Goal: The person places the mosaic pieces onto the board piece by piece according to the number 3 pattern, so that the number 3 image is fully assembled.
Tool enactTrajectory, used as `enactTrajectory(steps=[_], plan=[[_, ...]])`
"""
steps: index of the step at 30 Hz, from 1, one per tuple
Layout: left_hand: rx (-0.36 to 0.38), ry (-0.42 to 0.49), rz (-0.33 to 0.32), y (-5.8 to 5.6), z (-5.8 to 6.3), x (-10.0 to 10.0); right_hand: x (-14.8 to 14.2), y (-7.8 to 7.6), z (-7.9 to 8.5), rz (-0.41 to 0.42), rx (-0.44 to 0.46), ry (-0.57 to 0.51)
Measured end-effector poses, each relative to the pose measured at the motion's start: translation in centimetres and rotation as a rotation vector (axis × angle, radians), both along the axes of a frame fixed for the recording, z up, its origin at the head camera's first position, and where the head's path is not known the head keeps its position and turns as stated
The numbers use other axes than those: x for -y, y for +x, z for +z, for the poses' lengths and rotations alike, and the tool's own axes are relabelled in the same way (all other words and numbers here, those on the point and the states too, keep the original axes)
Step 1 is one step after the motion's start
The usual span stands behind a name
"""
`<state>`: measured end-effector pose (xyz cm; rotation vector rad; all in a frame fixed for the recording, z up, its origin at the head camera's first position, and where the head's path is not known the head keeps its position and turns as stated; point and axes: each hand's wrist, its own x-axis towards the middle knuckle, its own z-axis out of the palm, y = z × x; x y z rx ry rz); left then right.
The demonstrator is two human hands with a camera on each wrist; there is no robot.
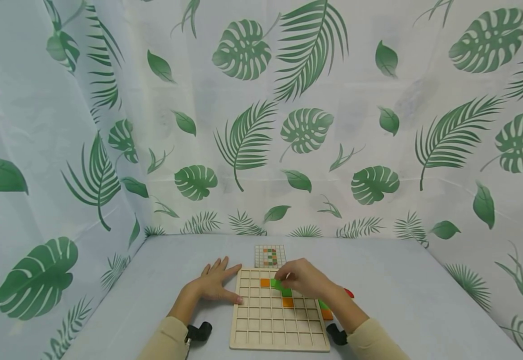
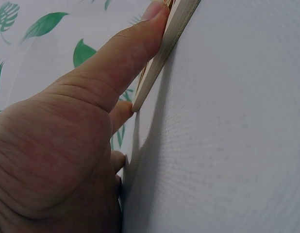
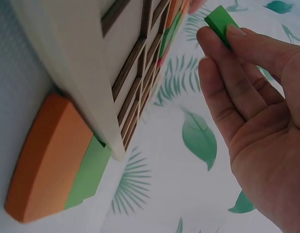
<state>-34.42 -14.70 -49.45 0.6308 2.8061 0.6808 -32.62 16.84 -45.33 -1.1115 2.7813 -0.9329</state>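
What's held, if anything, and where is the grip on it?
The right hand pinches a green block near one end. The left hand holds nothing, only touching the board's edge.

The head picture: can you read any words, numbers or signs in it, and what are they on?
"3": coloured squares on the small card seem to make this shape, but it's too small to be sure.
No words, labels or brands can be read on the wooden board, coloured tiles or leafy curtain.
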Motion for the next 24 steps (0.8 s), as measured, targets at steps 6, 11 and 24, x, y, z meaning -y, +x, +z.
enactTrajectory(steps=[6, 11, 24], plan=[[0.007, 0.006, 0.003, 0.00, 0.00, 0.03, 0.44, 0.23, -0.08, 0.011, 0.043, 0.002], [0.007, 0.007, 0.004, 0.05, 0.02, -0.01, 0.52, 0.26, -0.17, 0.018, 0.053, 0.027], [0.007, -0.003, 0.011, 0.23, 0.20, -0.08, 1.02, 0.52, -0.33, 0.033, 0.080, 0.081]])
